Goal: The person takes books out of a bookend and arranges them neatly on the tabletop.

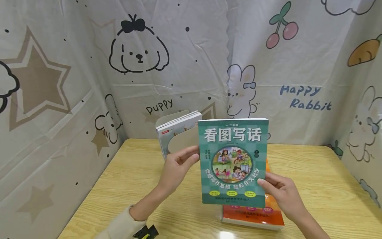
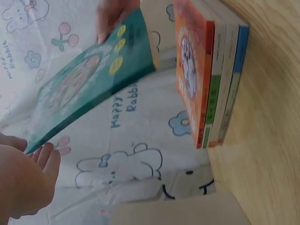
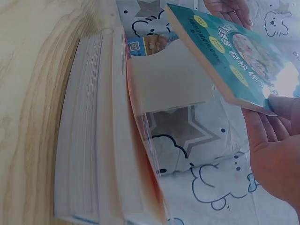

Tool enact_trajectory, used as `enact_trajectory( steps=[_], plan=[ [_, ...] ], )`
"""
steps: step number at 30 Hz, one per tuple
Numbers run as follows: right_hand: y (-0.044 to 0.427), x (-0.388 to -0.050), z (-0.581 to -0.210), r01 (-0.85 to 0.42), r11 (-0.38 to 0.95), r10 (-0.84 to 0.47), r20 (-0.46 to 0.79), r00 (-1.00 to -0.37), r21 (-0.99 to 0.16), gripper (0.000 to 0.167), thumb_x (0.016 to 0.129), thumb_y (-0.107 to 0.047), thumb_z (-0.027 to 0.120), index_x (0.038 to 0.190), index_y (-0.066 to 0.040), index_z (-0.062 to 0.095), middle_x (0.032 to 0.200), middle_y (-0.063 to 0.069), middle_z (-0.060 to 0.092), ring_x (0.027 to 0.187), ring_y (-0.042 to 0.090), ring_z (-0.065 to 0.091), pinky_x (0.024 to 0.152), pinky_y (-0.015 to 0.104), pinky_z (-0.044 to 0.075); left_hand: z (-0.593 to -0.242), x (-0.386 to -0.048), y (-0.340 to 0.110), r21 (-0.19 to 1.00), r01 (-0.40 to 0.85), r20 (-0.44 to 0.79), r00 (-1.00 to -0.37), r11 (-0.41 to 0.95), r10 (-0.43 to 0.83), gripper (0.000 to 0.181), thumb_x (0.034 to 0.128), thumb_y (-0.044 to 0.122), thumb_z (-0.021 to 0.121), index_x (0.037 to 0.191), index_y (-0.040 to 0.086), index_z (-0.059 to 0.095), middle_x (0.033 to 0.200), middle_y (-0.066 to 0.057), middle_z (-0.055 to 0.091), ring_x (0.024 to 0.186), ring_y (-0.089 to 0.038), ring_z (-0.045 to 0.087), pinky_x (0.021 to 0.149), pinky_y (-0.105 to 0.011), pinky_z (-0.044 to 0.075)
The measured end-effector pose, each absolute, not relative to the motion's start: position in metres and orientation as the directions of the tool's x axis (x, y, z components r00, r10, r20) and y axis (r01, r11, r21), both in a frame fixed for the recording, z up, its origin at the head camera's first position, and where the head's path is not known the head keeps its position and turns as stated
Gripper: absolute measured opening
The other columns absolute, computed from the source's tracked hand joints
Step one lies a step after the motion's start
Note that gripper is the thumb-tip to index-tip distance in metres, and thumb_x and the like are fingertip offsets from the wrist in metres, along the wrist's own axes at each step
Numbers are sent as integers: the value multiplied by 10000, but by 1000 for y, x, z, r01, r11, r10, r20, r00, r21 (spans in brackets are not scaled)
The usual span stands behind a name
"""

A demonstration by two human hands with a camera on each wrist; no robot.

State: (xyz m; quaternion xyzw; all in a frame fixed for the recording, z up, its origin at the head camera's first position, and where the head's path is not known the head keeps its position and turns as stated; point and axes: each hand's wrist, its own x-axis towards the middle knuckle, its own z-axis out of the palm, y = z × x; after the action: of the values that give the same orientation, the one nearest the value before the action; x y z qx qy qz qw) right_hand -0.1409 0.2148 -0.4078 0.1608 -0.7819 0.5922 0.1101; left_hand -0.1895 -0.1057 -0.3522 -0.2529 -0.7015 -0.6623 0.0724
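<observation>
A green paperback book [image 1: 232, 196] with a round picture on its cover is held upright in the air, cover toward the head camera. My left hand [image 1: 178, 168] pinches its left edge between thumb and fingers. Lower down on the opposite edge, my right hand [image 1: 283, 192] grips the book, thumb on the cover and fingers behind. Beneath and partly hidden by it, a stack of books [image 1: 253, 217] lies on the table, an orange one on top. The left wrist view shows the spines of the stacked books [image 2: 218, 89], one of them partly blue.
Behind my left hand, a beige book holder [image 1: 183, 139] stands at the back of the table [image 1: 119, 186] with several thin books [image 1: 179, 122] leaning in it. A printed curtain [image 1: 197, 66] hangs around the back and sides.
</observation>
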Motion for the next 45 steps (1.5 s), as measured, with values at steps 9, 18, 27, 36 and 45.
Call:
enact_trajectory(
  steps=[9, 18, 27, 36, 45],
  plan=[
    [240, -141, -420, -100, 67, -77, 94, -993, -993, 436, 1025, -43, 557, 1331, 247, 444, 1016, 28, 748, 839, 200, 730, 702, 351, 599, -353, -198, -118, 876, 482, 479, -859, -34, 182, 274, 997, 23, 598, 1233, -112, 632, 1161, -240, 679, 1052, -230, 689, 939, -353, 517],
    [253, -140, -428, 132, 83, -63, -138, -988, -988, 503, 1031, -91, 553, 1400, 210, 389, 1144, 177, 697, 897, 201, 722, 764, 356, 592, -355, -203, -120, 876, 479, 483, -865, -63, 139, 247, 992, -21, 579, 1203, -134, 637, 1128, -283, 672, 1023, -221, 698, 913, -364, 534],
    [262, -142, -434, 262, 123, -52, -270, -961, -957, 549, 1031, -118, 552, 1422, 209, 347, 1206, 212, 664, 950, 190, 708, 792, 360, 585, -352, -202, -124, 877, 479, 480, -870, -36, 114, 240, 994, -10, 581, 1194, -124, 647, 1118, -259, 684, 1017, -250, 697, 900, -363, 542],
    [267, -143, -443, 327, 125, -21, -332, -943, -937, 556, 1013, -129, 579, 1409, 203, 376, 1191, 199, 673, 968, 227, 707, 810, 381, 581, -353, -203, -128, 875, 482, 484, -870, -38, 93, 233, 989, -32, 576, 1188, -128, 649, 1116, -260, 685, 995, -189, 703, 895, -361, 544],
    [273, -146, -450, 361, 124, -39, -368, -929, -924, 565, 1024, -135, 555, 1408, 222, 345, 1141, 173, 697, 963, 220, 706, 810, 370, 581, -355, -203, -131, 876, 480, 481, -872, -37, 88, 230, 987, -43, 569, 1181, -140, 644, 1114, -275, 680, 988, -167, 703, 895, -353, 545]
  ],
)
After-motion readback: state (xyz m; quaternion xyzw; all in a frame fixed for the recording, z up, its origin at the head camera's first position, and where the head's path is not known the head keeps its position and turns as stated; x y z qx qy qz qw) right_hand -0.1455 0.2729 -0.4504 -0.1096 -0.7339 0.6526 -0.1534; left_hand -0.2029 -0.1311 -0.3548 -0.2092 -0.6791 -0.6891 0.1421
